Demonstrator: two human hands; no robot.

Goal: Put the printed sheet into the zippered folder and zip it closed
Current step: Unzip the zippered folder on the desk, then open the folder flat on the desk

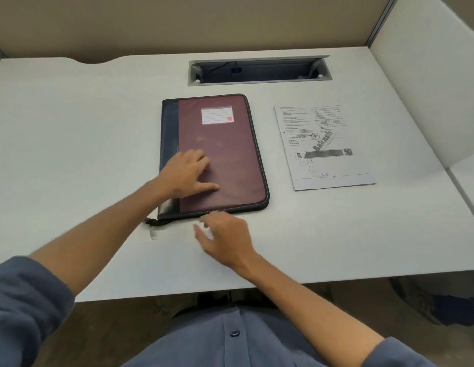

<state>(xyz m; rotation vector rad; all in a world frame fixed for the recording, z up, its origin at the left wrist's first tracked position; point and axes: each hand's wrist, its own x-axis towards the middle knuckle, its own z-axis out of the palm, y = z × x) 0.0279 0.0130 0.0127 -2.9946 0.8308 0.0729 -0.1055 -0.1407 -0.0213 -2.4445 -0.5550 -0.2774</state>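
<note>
A maroon zippered folder (225,154) with a dark blue spine and a white label lies flat and zipped on the white desk. Its zipper pull (152,229) hangs off the near left corner. My left hand (188,173) rests flat on the folder's lower left cover, fingers spread. My right hand (225,239) hovers just in front of the folder's near edge, fingers apart, holding nothing. The printed sheet (323,147) lies flat on the desk to the right of the folder, apart from it.
A grey cable slot (259,80) is sunk into the desk (71,141) behind the folder. Partition walls (429,88) close in the back and right side. The desk's front edge runs just below my forearms.
</note>
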